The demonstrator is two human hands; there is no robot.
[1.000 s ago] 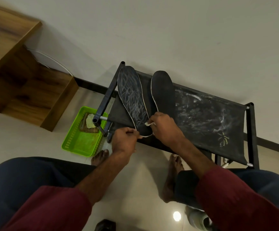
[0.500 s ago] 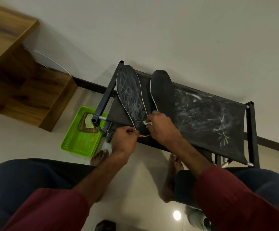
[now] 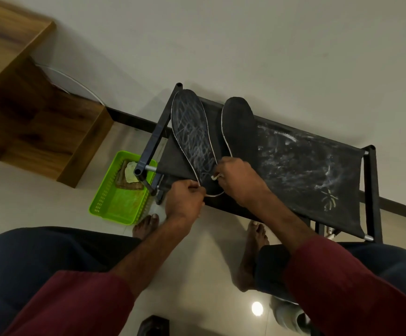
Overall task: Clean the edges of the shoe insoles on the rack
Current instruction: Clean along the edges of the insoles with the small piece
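Two dark insoles lie side by side on the black fabric rack (image 3: 301,170). The left insole (image 3: 193,132) is streaked with pale scribbles and has a white edge; the right insole (image 3: 239,124) is plain black. My left hand (image 3: 185,202) pinches the heel edge of the left insole at the rack's front. My right hand (image 3: 238,180) holds a small white cloth (image 3: 215,177) against that insole's right edge near the heel. The heel of the right insole is hidden behind my right hand.
A green plastic basket (image 3: 122,190) with a brush and a pale rag sits on the floor left of the rack. A wooden cabinet (image 3: 27,112) stands at far left. My bare feet (image 3: 146,226) rest on the tiled floor below the rack. The wall is close behind.
My right hand with the cloth has slid slightly up along the left insole's right edge. My left hand keeps its pinch on the heel.
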